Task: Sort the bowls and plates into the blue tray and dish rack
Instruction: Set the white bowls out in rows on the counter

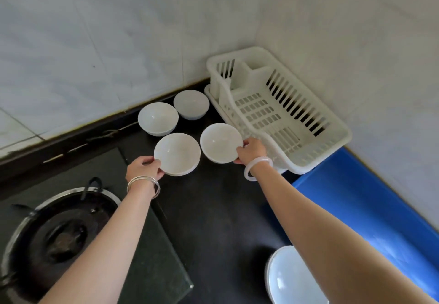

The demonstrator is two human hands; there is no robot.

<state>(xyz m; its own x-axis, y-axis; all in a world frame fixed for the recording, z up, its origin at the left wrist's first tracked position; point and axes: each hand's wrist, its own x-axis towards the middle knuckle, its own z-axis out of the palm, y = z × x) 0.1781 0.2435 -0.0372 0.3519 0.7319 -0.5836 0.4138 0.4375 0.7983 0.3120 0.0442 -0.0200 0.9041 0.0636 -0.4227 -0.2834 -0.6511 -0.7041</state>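
Barely started: pinches one bowl [177, 154] by the rim in the left grip [145, 167], a second bowl [221, 142] in the right grip [250, 150] beside the dish rack [285, 113]. Leaves two back bowls [158, 118] [191, 104] and plates [292, 277] waiting; shows nothing racked nor, seemingly, in the blue tray [356, 197]

Showing glossy, smooth white bowls [177, 153], a cream plastic dish rack [308, 160], a smooth blue plastic tray [351, 192], a matt black counter [213, 204], a glossy glass stove top [154, 256], a dulled metal burner ring [23, 223] and shiny metal bangles [143, 185].
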